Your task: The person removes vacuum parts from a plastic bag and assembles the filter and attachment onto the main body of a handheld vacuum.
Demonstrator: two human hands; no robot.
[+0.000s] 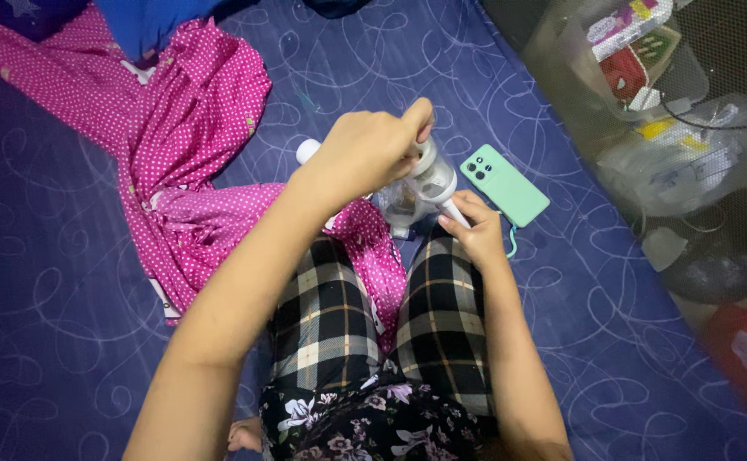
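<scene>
Purple sheet with pale swirls covers the bed where the person sits in checked trousers. In the head view, the left hand is closed over the top of a small white handheld device with a clear body, held above the knees. The right hand pinches the device's thin white lower end between fingertips. A mint green phone lies just beside it, and a pink dotted garment spreads to the left

Mint-green phone face down on blue swirl-patterned sheet — pink polka-dot garment crumpled alongside.
</scene>
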